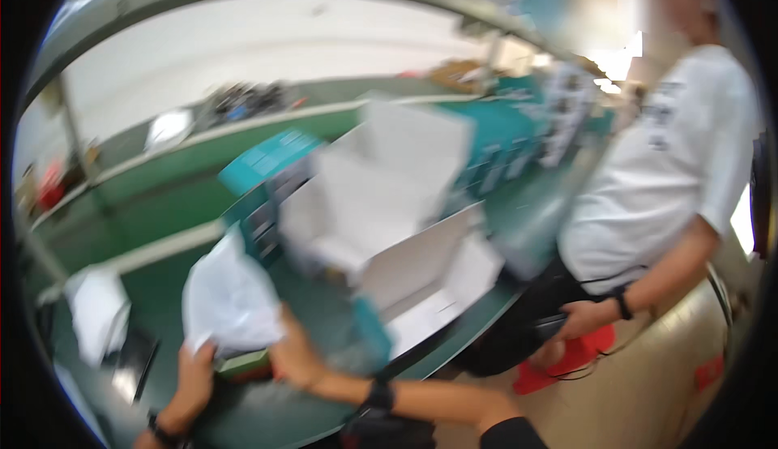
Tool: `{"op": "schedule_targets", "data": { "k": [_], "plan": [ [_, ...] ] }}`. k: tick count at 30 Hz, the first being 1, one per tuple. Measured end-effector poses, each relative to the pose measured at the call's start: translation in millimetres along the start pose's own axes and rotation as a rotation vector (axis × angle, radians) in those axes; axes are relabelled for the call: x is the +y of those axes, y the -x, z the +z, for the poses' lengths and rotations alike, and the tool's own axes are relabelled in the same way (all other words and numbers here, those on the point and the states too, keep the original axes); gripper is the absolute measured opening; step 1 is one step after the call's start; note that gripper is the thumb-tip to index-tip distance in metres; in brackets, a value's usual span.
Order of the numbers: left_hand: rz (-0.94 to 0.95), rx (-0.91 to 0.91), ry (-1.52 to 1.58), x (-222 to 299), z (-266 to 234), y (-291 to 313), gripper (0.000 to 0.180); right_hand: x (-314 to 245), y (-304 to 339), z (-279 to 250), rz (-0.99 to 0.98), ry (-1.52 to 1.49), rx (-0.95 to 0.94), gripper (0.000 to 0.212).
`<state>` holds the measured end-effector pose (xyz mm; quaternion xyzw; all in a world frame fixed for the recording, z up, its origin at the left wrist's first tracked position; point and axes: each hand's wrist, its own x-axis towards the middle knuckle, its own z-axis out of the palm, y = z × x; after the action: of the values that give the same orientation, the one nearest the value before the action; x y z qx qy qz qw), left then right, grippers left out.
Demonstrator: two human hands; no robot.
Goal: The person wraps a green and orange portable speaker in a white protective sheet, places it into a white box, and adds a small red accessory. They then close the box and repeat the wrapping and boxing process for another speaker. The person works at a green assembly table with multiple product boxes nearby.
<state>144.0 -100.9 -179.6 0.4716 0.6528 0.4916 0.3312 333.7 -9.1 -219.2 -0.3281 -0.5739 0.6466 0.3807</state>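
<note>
Both my hands are at a white plastic bag [229,303] near the front left of the bench, and it bulges upward with a peaked top. My left hand [194,376] grips its near left corner, thumb up. At the near right corner my right hand [296,356] is closed on the bag. Between the hands, under the bag's near edge, a green edge of something [244,364] shows; its kind is hidden. The picture is smeared by motion, so finger details are soft.
Open white-lined cartons [429,275] stand right of the bag, with a closed teal box [271,161] behind. Another white bag [99,315] lies at the left. A person in a white shirt [640,181] stands at the right, holding a dark object [551,325]. Teal boxes [502,137] line the back.
</note>
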Motion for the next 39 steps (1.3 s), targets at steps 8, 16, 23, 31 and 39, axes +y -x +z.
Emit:
{"op": "schedule_targets", "data": {
  "k": [8,16,23,31,39],
  "plan": [
    [0.035,-0.261,0.327,49,2,14,0.098,-53,12,-16,-0.180,0.135,-0.048,0.048],
    [-0.016,-0.146,0.329,46,11,19,0.101,-91,65,-7,-0.548,1.020,0.056,0.016],
    [0.150,-0.104,0.420,34,12,18,0.080,-70,77,6,-0.124,0.155,0.242,0.012],
    [0.223,-0.053,0.607,28,9,10,0.068,-79,84,28,-0.534,0.530,0.422,0.026],
    [-0.110,-0.060,0.904,36,1,6,0.065,-117,77,40,-0.425,0.577,0.312,0.043]
  ]
}}
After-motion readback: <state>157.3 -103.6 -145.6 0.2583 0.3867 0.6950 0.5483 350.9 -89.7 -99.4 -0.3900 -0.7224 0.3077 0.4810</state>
